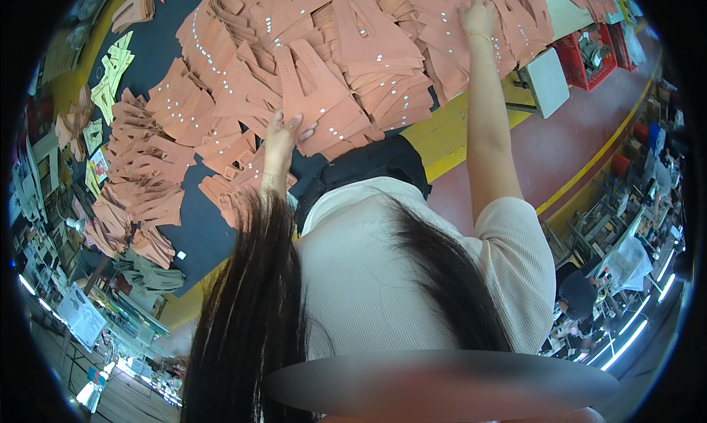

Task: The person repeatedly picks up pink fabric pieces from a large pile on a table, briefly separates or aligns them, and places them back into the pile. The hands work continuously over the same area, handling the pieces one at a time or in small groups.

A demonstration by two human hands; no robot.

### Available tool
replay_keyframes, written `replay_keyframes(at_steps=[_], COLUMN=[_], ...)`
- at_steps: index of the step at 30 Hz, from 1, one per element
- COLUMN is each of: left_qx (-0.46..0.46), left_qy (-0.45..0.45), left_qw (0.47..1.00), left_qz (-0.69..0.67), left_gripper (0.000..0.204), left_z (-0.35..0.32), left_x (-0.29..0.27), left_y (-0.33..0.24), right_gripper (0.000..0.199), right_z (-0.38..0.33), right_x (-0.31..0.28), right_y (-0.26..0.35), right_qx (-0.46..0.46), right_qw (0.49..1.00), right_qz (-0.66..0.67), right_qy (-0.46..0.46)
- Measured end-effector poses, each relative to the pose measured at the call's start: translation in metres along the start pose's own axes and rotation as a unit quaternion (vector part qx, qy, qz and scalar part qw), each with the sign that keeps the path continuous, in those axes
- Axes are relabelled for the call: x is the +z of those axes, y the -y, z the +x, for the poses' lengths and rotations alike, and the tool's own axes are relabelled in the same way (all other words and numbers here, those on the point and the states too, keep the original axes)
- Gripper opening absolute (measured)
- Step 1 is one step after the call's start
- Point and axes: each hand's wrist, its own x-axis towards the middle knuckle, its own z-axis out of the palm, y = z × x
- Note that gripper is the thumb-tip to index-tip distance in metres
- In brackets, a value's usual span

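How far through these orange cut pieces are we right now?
Looks done: many orange pieces sit in fanned stacks across the dark table. In hand: left hand rests on a near stack, right hand reaches a far one. Left: looser heaps at the left look unsorted.

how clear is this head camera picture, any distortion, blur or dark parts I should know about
Head view: strong fisheye bending, with the yellow table edge curving and black corners around the round image; even lighting on the salmon-coloured cut pieces, no harsh glare; a smeared blurred patch at the bottom centre; the left hand and right hand are reasonably sharp; bright strip lights flare at the lower right rim.
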Motion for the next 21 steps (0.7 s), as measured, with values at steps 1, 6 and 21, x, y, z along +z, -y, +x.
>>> replay_keyframes(at_steps=[1,6,21], left_qx=[0.002,-0.002,-0.008], left_qy=[-0.005,-0.012,-0.007], left_qw=[1.000,1.000,1.000], left_qz=[-0.004,-0.016,-0.007], left_gripper=[0.028,0.025,0.028], left_z=[0.000,0.002,0.002], left_x=[0.001,0.002,0.003], left_y=[0.000,0.001,-0.001], right_gripper=[0.033,0.037,0.025], right_z=[-0.004,-0.046,-0.046], right_x=[-0.008,-0.065,-0.106], right_y=[0.012,0.090,0.121], right_qx=[-0.015,-0.105,0.047], right_qw=[0.999,0.943,0.888], right_qz=[0.041,0.216,0.425], right_qy=[0.008,0.228,0.172])
